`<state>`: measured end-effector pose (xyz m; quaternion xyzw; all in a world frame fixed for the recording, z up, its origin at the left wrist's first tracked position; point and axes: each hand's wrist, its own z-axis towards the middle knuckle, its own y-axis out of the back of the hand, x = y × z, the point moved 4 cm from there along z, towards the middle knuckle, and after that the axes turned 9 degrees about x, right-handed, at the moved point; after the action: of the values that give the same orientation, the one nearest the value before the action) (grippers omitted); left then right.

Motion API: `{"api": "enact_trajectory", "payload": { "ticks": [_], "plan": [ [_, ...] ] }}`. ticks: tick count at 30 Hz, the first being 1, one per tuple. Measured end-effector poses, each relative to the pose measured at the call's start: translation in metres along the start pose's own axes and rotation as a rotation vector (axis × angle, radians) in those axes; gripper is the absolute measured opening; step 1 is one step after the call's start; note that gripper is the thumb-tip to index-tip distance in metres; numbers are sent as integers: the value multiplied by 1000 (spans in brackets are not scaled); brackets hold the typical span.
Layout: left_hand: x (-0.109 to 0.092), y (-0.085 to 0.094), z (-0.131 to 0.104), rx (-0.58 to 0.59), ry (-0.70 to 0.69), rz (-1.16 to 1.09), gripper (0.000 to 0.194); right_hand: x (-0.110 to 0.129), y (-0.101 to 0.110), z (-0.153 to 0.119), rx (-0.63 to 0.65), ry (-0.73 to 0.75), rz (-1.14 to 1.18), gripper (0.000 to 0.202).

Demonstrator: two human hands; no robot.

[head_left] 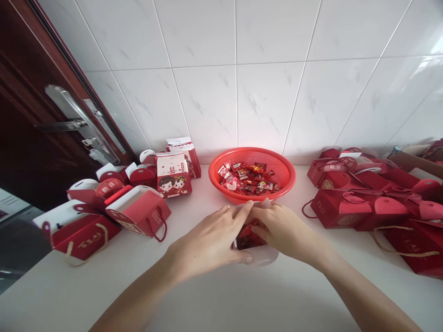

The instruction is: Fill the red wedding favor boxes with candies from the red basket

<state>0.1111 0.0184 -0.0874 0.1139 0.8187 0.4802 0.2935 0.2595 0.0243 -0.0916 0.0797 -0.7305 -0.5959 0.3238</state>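
Note:
In front of the basket, a small candy box (265, 255) stands with its top flaps up, white inside. Red-wrapped candies (247, 237) show within it, partly covered by my fingers. My left hand (209, 242) grips the box's left side, its thumb on the near flap and its fingers at the far edge. Bent over the far right edge, my right hand (280, 228) holds the box, with some fingertips reaching down into the opening. Just behind both hands sits a red plastic basket (285, 170) with many wrapped candies (247, 177) in it.
Several red gift boxes (138, 212) with rope handles stand at the left, beside an upright box with cartoon figures (175, 177). More red boxes (341, 210) crowd the right side. A tiled wall (263, 101) closes off the back; a dark door (27, 92) stands at the left.

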Motion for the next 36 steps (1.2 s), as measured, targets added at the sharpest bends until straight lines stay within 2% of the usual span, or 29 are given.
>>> {"api": "enact_trajectory", "payload": {
  "ticks": [3,5,8,11,14,17,19,22,25,27,31,36],
  "plan": [
    [1,-2,1,-5,-8,7,95,-2,-2,1,4,-102,-187,26],
    [1,-3,1,-6,-35,7,98,-3,-2,0,35,-83,-230,23],
    [0,-5,2,-1,-69,20,103,-4,-1,-1,47,-38,-216,28],
    [-3,-5,2,0,-78,31,102,-2,3,-5,-17,46,-171,32],
    [-5,-3,1,-5,-84,15,100,8,3,-8,-45,220,-107,30],
    [-5,-2,0,3,-94,6,100,17,-2,-7,114,325,-47,27],
    [-4,-3,-1,22,-95,23,102,16,-5,-2,265,260,-48,24],
    [-2,-5,-2,32,-91,62,107,10,-10,9,449,134,-183,21],
    [0,-8,-3,50,-84,89,106,7,-20,21,605,103,-289,18],
    [0,-9,-4,64,-79,97,105,6,-27,28,649,74,-324,19],
    [-1,-8,-4,76,-70,111,100,7,-37,37,648,25,-402,22],
    [-3,-8,-5,109,-75,119,97,1,-45,42,624,94,-392,24]
  ]
}}
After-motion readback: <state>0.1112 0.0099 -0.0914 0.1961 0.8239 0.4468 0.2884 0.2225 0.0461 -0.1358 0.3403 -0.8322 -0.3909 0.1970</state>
